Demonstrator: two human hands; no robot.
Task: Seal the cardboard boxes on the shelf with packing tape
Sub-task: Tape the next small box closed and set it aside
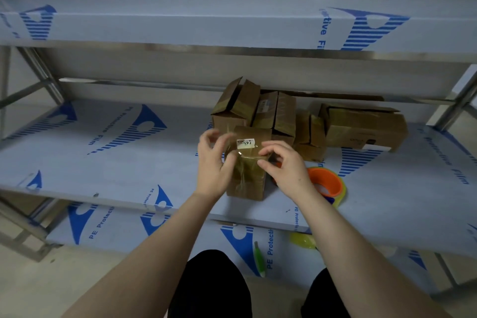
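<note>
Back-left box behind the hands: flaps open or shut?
Open. The back-left box has its top flaps standing up and apart, not folded flat or taped down.

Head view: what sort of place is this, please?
Probably a storeroom or packing area: metal shelves covered in protective film, a pile of cardboard boxes, and a tape roll beside a box with tape across it.

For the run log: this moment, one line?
left hand touches small brown cardboard box | right hand pinches clear tape | orange tape dispenser untouched
</note>
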